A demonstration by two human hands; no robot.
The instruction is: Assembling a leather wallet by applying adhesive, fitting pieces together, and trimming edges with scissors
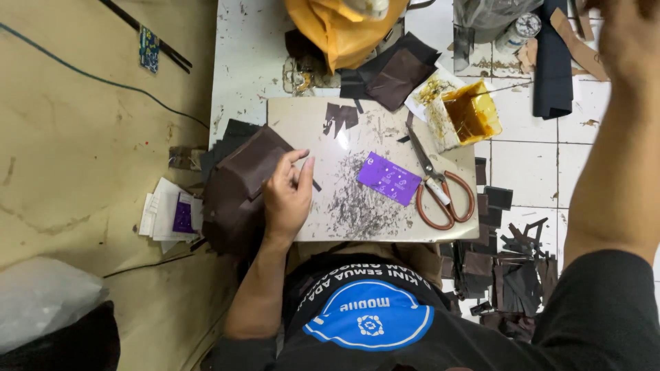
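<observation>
A white tiled floor [536,165], stained and scuffed, lay right; tan sheeting [82,137] crossed by a cable [103,79] lay left.

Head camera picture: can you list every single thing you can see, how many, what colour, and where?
Cutting board: one, pale grey, scratched, table middle.
Scissors: one, orange-brown handles, board's right side.
Card: one, purple, on the board left of the scissors.
Glue tub: one, amber, at the board's top right corner.
Leather pieces: a stack, dark brown, board's left edge.
Leather scraps: many, dark, lower right on the tiles.
Bag: one, orange, top middle.
Paper stack: one, white, far left.
Left hand: rests on the leather pieces, fingers curled.
Right hand: raised at top right; grip unclear.
</observation>
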